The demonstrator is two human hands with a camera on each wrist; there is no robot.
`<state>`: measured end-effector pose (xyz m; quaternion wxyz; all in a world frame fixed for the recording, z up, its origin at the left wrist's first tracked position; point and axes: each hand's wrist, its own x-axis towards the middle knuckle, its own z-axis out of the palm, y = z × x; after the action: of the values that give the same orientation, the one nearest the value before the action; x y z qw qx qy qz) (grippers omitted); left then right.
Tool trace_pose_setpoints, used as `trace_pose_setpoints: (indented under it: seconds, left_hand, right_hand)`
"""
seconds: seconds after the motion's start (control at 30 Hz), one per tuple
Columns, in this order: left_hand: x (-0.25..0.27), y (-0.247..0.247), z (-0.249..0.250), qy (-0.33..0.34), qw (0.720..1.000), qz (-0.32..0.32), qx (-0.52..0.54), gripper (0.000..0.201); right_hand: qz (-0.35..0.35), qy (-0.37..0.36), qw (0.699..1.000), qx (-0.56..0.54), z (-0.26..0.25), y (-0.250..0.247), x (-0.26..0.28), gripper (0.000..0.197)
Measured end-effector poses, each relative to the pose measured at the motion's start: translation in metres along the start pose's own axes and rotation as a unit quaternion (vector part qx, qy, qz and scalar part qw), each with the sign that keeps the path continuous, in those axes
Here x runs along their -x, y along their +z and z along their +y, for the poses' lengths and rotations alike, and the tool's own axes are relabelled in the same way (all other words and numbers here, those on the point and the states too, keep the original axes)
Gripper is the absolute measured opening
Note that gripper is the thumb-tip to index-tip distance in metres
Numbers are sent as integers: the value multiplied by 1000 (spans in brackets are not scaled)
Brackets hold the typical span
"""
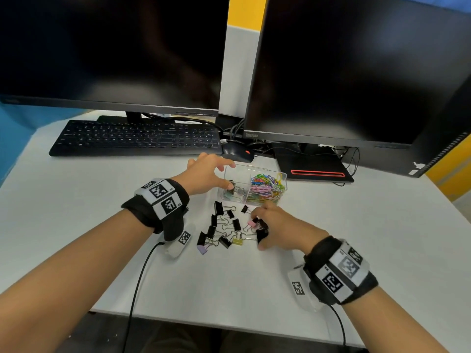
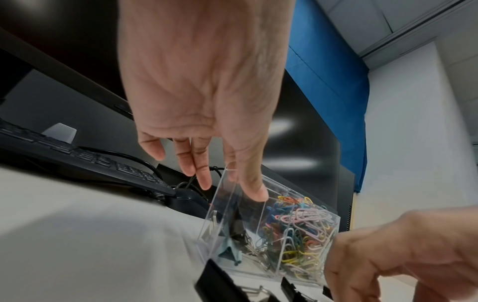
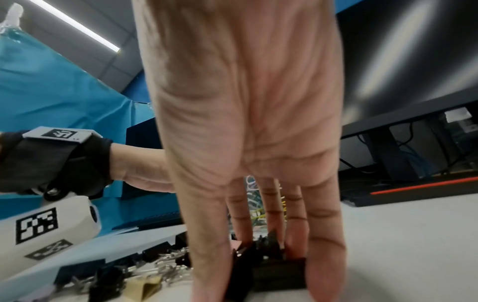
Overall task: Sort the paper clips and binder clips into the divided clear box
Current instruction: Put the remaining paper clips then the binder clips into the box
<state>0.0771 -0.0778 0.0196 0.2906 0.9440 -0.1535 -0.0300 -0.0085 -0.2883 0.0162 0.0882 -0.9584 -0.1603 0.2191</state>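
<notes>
Left hand (image 2: 207, 114) fingers spread over clear box (image 2: 333, 226); right hand (image 3: 248, 163) grips black binder clips (image 3: 276, 271) (wrist view only).

In the head view, the right hand (image 1: 276, 229) is covering several black binder clips (image 1: 262, 231) at the lower centre, so their number is not countable. The right wrist view is blurring those clips (image 3: 269, 265) under the fingers (image 3: 327, 255). The left hand (image 1: 206, 175) is hiding the left wall of the clear box (image 1: 281, 175). Both monitors are running off the top edge. In the left wrist view, a black binder clip (image 2: 220, 284) is being cut off by the bottom edge.
</notes>
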Motion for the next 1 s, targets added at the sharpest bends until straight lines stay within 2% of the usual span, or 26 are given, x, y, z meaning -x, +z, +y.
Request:
trace_pose_setpoints:
  seconds: [0.17,0.43,0.6,0.77,1.0]
  left_hand:
    - [1,-1,2,-2,1000,-2,-5,52]
    - [0,-1,1,-4,1000,-5,-3,53]
    - [0,-1,1,-3,1000,-3,-4,53]
    - [0,-1,1,-2,1000,-5,-6,53]
    - [1,-1,2,3,1000,-3,-9,53]
  right_hand:
    - [44,-26,999,-3,1,-3,-6,30]
    - [117,-41,992,-21,6,-2,-10,13]
    - [162,-52,985,-27,5,-4,-14,7]
    - [214,-52,973,-72,-4,-18,-7,10]
    - [348,-62,920,-168,-29,-65,-19,14]
